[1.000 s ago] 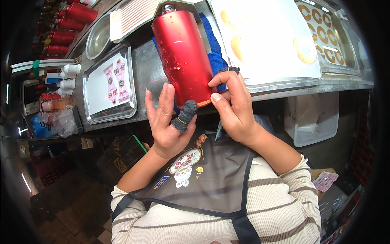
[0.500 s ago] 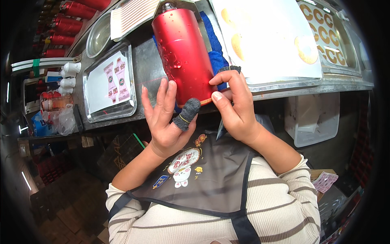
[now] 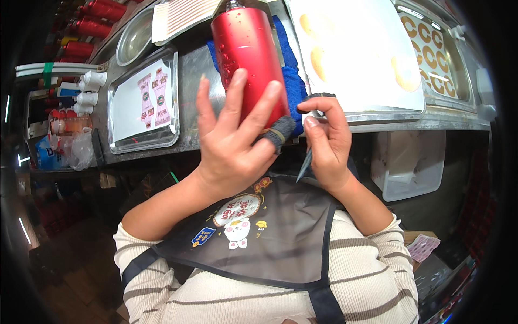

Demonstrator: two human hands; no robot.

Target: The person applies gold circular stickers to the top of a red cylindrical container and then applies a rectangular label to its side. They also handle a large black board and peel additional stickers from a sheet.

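A red metal bottle (image 3: 248, 54) lies on the steel counter (image 3: 194, 70), neck pointing away; the left hand (image 3: 232, 140), now raised, spreads against it, while the right hand (image 3: 326, 140) pinches a thin dark tool (image 3: 305, 164)

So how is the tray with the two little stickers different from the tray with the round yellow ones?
The sticker tray is small, left of the red canister, and its sheet bears two small pinkish labels. The right tray is bigger, and its white sheet bears round yellow-orange shapes. Both are metal trays lined with white sheets.
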